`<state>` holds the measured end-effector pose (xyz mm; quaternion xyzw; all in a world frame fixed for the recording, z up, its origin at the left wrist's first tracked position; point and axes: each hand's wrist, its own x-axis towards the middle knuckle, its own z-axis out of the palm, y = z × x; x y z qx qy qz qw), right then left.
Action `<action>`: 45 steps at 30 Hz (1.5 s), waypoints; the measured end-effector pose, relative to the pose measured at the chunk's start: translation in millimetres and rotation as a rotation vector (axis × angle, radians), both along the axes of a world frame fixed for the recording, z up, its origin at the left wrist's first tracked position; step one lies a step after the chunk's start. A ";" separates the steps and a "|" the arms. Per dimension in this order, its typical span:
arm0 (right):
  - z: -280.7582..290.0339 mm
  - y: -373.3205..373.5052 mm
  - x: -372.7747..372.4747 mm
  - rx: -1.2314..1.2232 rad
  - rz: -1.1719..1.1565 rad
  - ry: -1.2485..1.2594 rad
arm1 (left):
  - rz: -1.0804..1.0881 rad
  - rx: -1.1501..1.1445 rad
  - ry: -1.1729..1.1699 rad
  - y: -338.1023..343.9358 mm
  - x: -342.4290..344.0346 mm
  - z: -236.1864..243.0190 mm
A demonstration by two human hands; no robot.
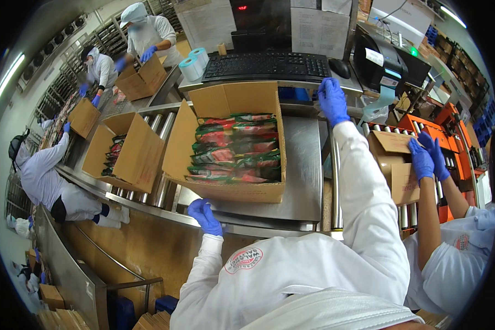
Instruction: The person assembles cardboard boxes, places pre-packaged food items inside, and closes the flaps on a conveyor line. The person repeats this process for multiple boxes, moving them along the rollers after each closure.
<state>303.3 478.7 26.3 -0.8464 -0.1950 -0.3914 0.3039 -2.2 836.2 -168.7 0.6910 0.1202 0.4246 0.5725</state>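
Observation:
An open cardboard box (225,191) packed with rows of red and green plastic pouches (236,146) stands before me on a steel surface. My left hand (205,217), in a blue glove, is by the box's near lower edge, its fingers loosely bent and apart with nothing visible in them. Reaching far right, my right hand (333,102), gloved too, is beside the right end of a black keyboard (267,67) and just below a mouse (340,68). Its fingers are curled together, and no object shows in them. Whether a fingertip touches a key I cannot tell.
Left on the rollers (162,129) sits another open box (132,154) with pouches. A label printer (377,58) and two label rolls (194,63) flank the keyboard. At right, a co-worker's gloved hands (426,157) touch a box (404,181). Other workers handle boxes at left.

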 end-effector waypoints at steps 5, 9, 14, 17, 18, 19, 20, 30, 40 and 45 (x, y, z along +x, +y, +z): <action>1.8 36.7 54.2 -0.272 -0.056 -0.108 | 0.160 0.052 -0.049 -6.9 4.8 9.4; 18.0 77.4 83.7 -0.562 -0.094 0.119 | 0.111 0.129 0.041 -6.1 1.7 13.3; 31.0 103.4 89.5 -0.601 -0.137 0.317 | 0.085 0.128 0.070 -5.7 -1.4 18.6; 28.3 107.3 86.3 -0.624 -0.168 0.362 | 0.080 0.149 0.063 -4.9 -1.1 16.6; 27.3 107.5 84.4 -0.630 -0.181 0.369 | 0.078 0.155 0.062 -5.5 -1.0 16.0; 26.1 107.7 85.1 -0.622 -0.180 0.368 | 0.078 0.153 0.061 -6.1 -0.5 16.4; 26.3 108.3 85.6 -0.605 -0.194 0.344 | 0.076 0.161 0.062 -5.6 0.6 15.7; 48.9 109.9 78.3 -0.565 -0.151 0.419 | 0.076 -0.184 0.035 -2.4 10.8 56.2; -5.5 58.9 -50.6 0.187 0.681 0.141 | -0.129 0.921 0.542 65.1 45.0 237.8; -26.0 103.9 -87.1 0.103 0.881 0.194 | -0.542 1.289 0.878 17.6 60.6 275.0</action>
